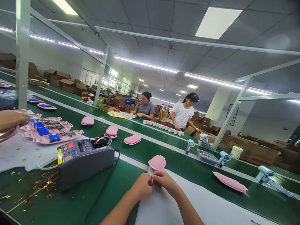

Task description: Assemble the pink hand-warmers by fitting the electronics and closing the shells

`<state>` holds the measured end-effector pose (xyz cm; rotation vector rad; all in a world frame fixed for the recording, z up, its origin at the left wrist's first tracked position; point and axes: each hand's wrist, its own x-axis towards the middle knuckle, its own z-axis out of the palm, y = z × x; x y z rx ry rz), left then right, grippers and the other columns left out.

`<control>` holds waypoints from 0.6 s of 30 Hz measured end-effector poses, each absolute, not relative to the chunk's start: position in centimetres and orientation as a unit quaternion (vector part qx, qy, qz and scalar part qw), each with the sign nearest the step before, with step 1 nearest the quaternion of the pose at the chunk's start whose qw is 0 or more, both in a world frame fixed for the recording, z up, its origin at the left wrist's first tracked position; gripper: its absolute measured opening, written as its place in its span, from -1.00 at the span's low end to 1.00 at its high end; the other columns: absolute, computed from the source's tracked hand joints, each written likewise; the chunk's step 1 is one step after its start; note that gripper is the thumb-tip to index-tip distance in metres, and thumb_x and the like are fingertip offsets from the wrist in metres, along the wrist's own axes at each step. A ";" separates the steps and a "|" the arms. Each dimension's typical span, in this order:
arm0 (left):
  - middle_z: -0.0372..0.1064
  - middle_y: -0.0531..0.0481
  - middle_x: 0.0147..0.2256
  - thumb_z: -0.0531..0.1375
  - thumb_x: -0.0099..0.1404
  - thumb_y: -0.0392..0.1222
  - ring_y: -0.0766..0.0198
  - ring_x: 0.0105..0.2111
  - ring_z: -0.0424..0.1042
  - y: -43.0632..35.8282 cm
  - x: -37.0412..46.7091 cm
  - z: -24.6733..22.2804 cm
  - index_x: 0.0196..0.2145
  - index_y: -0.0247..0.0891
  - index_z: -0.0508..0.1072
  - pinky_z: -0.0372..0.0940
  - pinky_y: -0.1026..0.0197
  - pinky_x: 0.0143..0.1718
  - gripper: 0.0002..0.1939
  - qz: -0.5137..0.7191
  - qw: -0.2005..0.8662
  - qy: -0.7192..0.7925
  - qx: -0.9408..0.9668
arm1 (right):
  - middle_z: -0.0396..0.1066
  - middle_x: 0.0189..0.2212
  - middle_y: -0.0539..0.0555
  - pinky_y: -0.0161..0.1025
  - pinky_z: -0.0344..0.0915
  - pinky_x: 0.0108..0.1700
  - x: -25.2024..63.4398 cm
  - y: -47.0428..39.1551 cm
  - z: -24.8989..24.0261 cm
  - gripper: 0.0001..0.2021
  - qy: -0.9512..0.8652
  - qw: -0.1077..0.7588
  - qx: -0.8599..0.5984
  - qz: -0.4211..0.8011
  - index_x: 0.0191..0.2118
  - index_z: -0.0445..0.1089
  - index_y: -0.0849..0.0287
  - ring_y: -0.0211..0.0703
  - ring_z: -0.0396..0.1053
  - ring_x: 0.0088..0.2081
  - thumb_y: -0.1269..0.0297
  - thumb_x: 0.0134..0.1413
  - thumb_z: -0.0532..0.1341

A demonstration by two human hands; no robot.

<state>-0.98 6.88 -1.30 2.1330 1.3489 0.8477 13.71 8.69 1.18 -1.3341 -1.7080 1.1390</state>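
Note:
My left hand (142, 186) and my right hand (167, 183) meet over a white sheet (161, 206), fingers closed and fingertips together. Whatever they pinch is too small or hidden to make out. Just beyond the fingertips lies a pink rounded case (157, 162) with a pale rim, and I cannot tell whether my fingers touch it. To the left stands a grey tape dispenser (87, 167) with coloured buttons and a lit display. More closed pink cases, including one case (132, 139) and another case (231, 182), lie along the green bench.
At the far left, another person's hand (14, 121) holds a pink shell near several open shells (67, 137) with blue batteries and circuit boards. Light-blue handheld fans (264, 174) and a clear tray (207, 157) stand right. Two people work across the bench. A black cord (103, 187) crosses the surface.

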 end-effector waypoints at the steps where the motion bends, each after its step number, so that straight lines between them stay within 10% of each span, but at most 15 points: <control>1: 0.44 -0.01 -0.39 0.07 0.02 -0.41 0.24 -0.38 0.39 6.9 -1.0 -1.3 -0.55 -0.27 0.47 0.23 0.26 -0.37 -0.81 0.310 0.239 0.491 0.778 | 0.43 -0.57 0.02 -0.34 0.14 -0.53 13.6 9.0 1.4 -0.70 -0.655 0.340 -0.506 0.446 -0.35 0.49 0.19 -0.24 0.32 -0.57 0.10 -0.15 0.18; 4: 0.44 -0.02 -0.38 0.07 -0.01 -0.42 0.23 -0.36 0.38 7.0 -1.0 -1.4 -0.57 -0.27 0.46 0.22 0.25 -0.35 -0.82 0.312 0.234 0.485 0.783 | 0.47 -0.50 0.04 -0.30 0.17 -0.55 13.0 10.1 1.3 -0.53 -0.652 0.363 -0.505 0.434 -0.06 0.43 0.15 -0.19 0.35 -0.57 0.04 -0.09 0.14; 10: 0.42 -0.06 -0.39 0.08 -0.04 -0.40 0.19 -0.37 0.33 7.5 -0.4 -2.0 -0.55 -0.26 0.49 0.23 0.19 -0.34 -0.81 0.317 0.232 0.484 0.782 | 0.51 -0.23 0.22 -0.10 0.30 -0.21 10.2 14.2 0.0 -0.77 -0.649 0.437 -0.533 0.322 -0.35 0.51 0.16 0.08 0.48 -0.31 0.20 -0.22 0.26; 18: 0.43 -0.12 -0.38 0.10 0.00 -0.34 0.09 -0.29 0.34 7.7 0.2 -2.8 -0.41 -0.27 0.57 0.27 0.11 -0.23 -0.75 0.313 0.236 0.505 0.769 | 0.48 -0.27 0.22 -0.06 0.32 -0.15 8.0 20.0 0.6 -0.53 -0.611 0.484 -0.548 0.303 -0.11 0.40 0.27 0.06 0.45 -0.16 0.18 -0.23 0.17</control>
